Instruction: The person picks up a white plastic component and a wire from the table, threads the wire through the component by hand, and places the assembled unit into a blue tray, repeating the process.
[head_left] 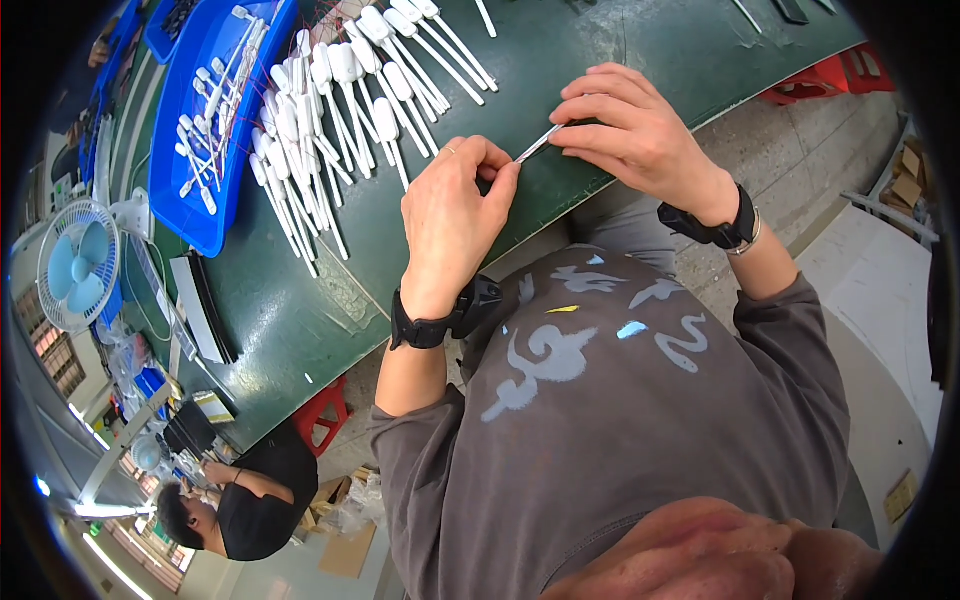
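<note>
Between my two hands runs a thin white stick [537, 145], tilted up to the right over the green tabletop. Thumb and forefinger of my left hand [450, 215] pinch its lower end. My right hand [635, 135] grips the upper end with the fingertips, the other fingers stretched above. Whether the stick has a thicker head or a wire, my fingers hide. Just left of my left hand lie several white wand-like pieces [345, 70], each with a thick rounded head and a slim stem; red wires show among them.
A blue tray [215, 235] at the left holds more slim white pieces with red wires. The green table [290, 340] stretches along the left and top. Beyond it stand a fan [80, 262] and a co-worker in black [265, 500]. Red stools [322, 412] stand by the table edge.
</note>
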